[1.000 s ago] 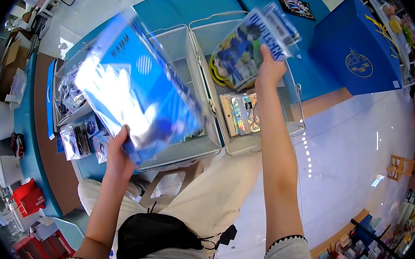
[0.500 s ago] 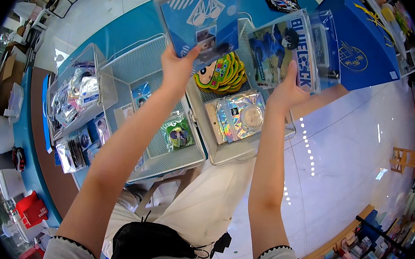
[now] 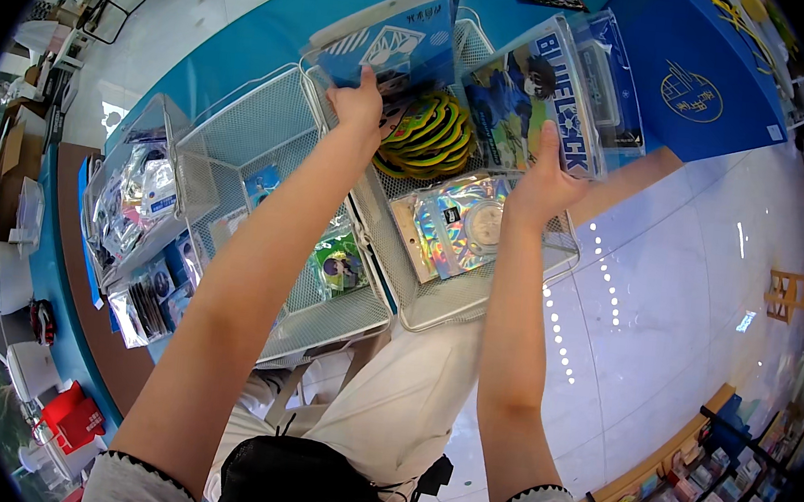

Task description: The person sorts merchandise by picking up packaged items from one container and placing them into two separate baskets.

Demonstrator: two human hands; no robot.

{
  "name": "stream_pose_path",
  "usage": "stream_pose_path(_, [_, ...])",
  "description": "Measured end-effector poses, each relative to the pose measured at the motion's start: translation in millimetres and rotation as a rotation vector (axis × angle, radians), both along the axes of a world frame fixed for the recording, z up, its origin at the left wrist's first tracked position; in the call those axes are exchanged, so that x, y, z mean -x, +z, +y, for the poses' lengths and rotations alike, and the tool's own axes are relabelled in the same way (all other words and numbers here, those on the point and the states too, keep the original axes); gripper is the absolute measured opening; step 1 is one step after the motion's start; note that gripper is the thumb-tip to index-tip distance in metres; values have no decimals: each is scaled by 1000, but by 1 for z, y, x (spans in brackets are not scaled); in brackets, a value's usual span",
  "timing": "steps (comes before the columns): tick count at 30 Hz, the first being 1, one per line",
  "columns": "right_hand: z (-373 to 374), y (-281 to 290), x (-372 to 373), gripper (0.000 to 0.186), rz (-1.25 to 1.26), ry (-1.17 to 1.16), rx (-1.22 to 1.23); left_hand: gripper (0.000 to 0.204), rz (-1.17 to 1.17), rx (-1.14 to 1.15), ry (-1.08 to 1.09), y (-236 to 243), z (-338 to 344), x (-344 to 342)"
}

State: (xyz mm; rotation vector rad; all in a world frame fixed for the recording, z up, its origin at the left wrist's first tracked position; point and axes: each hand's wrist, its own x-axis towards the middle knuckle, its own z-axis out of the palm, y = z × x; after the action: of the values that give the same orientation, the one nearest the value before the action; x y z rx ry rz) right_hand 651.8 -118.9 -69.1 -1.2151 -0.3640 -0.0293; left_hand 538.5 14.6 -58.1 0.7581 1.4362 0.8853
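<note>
My left hand (image 3: 357, 111) grips the lower edge of a flat blue packet (image 3: 393, 42) in a clear sleeve, thumb on its front. The packet tilts over the far end of a silver mesh basket (image 3: 451, 299). Closed on a picture packet (image 3: 524, 93) with a dark-haired figure in blue is my right hand (image 3: 546, 183), over the same basket's right side. Another clear-sleeved blue packet (image 3: 611, 87) shows behind that one; whether I hold it too, I cannot tell. Between my hands, a stack of yellow-green cartoon-shaped pieces (image 3: 427, 137) lies in the basket, with a shiny holographic packet (image 3: 463, 223) nearer me.
A second mesh basket (image 3: 239, 129) with a few packets adjoins on the left. Beyond it stands a bin (image 3: 142, 182) full of plastic-wrapped goods. A large blue box or bag (image 3: 680, 75) is at the far right, and the teal table (image 3: 218, 49) runs behind.
My left hand has brought the blue packet down and tipped it toward the basket's far end. My right hand has shifted slightly left and down with its packet.
</note>
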Motion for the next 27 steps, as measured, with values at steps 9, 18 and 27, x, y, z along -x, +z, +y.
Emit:
stream_pose_path(9, [3,5,4,17,19,6,-53,34,264,-236,-273,-10,21,21])
stream_pose_path(18, [0,-1,3,22,30,67,63,47,700,-1247,-90,8,41,22])
stream_pose_path(27, [1,-1,6,21,-25,72,101,53,1207,-1055,-637,35,58,52])
